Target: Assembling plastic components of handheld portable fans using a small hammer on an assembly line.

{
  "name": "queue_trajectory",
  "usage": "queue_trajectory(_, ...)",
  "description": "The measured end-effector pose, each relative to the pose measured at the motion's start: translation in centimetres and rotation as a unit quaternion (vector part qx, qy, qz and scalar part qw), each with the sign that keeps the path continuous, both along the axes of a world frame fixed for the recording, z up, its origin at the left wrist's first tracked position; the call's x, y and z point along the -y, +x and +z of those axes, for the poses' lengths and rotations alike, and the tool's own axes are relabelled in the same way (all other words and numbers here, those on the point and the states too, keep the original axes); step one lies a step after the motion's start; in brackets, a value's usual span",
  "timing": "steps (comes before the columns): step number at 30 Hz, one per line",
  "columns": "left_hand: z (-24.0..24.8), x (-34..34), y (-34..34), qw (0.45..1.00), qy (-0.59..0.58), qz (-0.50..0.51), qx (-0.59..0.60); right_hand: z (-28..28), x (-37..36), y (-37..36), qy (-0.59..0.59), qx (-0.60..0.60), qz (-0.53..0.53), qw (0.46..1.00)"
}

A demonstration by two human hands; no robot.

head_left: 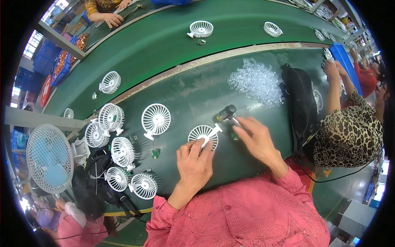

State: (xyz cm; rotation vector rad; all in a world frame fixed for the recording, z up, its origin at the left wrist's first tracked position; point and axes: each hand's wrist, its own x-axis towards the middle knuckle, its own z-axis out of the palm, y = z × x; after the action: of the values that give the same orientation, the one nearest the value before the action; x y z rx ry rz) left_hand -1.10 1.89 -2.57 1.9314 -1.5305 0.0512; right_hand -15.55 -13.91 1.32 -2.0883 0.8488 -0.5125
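My left hand (195, 163) presses down on a small white fan cage (198, 133) on the green worktop, fingers closed over its near rim. The cage's white neck (215, 130) points up and right. My right hand (260, 142) grips the handle of a small hammer; its dark cylindrical head (226, 112) is just above and apart from the neck. A small green circuit board (234, 136) is beside my right fingers. Another fan cage (156, 119) stands to the left, with a green circuit board (155, 153) below it.
A heap of clear plastic pieces (257, 84) lies beyond my right hand, next to a black bag (299, 103). Several fan cages (122, 152) cluster at left near a blue-bladed fan (50, 158). A green conveyor (164, 45) carries more cages. A co-worker (349, 131) sits at right.
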Motion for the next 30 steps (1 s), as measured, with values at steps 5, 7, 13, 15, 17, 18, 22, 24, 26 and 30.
queue_trajectory(5, -0.2, -0.3, 0.0, 1.000, 0.000, 0.003, -0.001, 2.0, -1.8, -1.0, -0.078, 0.089, -0.046, 0.992)
queue_trajectory(7, 0.0, -0.1, -0.1, 1.000, 0.001, 0.002, -0.002, 1.6, -2.4, -1.2, -0.155, 0.076, -0.001, 0.985)
queue_trajectory(13, 0.8, -0.6, 0.3, 1.000, 0.012, -0.015, 0.013, -2.0, 0.1, -1.2, 0.023, -0.054, -0.068, 0.996)
queue_trajectory(15, 0.9, -1.0, 0.5, 0.999, 0.026, -0.027, -0.005, -2.2, 1.9, -1.0, 0.064, -0.057, -0.112, 0.990)
queue_trajectory(17, 1.0, -1.2, 0.7, 0.999, 0.032, -0.025, -0.010, -1.9, 3.0, -0.3, 0.029, -0.104, -0.107, 0.988)
queue_trajectory(18, 1.1, -1.2, 0.8, 0.999, 0.037, -0.024, -0.014, -2.3, 3.2, -0.1, 0.007, -0.103, -0.107, 0.989)
queue_trajectory(22, 1.6, -0.7, 0.8, 0.999, 0.052, 0.008, 0.002, -3.8, 3.6, 0.5, -0.037, -0.075, -0.099, 0.992)
queue_trajectory(24, 2.0, 0.0, 0.7, 0.995, 0.088, 0.038, 0.013, -4.4, 3.7, 0.5, -0.039, -0.090, -0.097, 0.991)
queue_trajectory(26, 1.9, 0.6, 0.6, 0.993, 0.112, 0.045, 0.016, -4.5, 4.1, 0.4, -0.043, -0.104, -0.093, 0.989)
queue_trajectory(30, 0.8, 1.0, 0.7, 0.994, 0.103, 0.049, -0.004, -2.6, 4.0, 0.4, 0.183, -0.024, -0.100, 0.978)
